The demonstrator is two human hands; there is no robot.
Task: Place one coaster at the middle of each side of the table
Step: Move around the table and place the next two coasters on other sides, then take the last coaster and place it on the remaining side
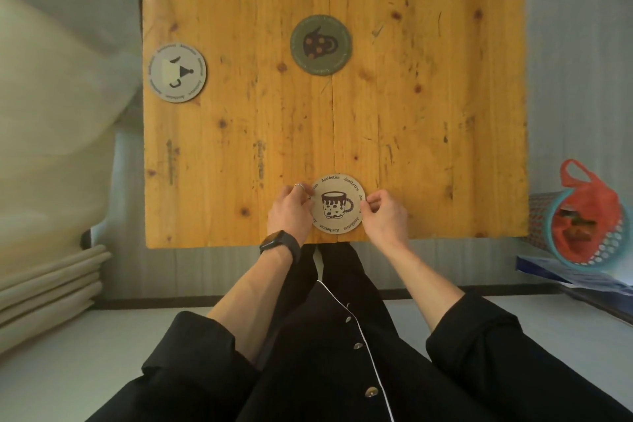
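Observation:
A beige round coaster with a mug drawing (337,204) lies flat near the middle of the near edge of the wooden table (239,147). My left hand (290,212) pinches its left rim and my right hand (385,214) pinches its right rim. A grey coaster (177,72) lies at the table's left edge, about halfway along the visible side. A dark green coaster with a spotted mug (321,44) rests near the table's centre, untouched.
A teal basket holding an orange plastic bag (582,219) stands on the floor right of the table. Pale fabric and stacked folded cushions (48,281) lie to the left. My black-clad legs stand against the near edge.

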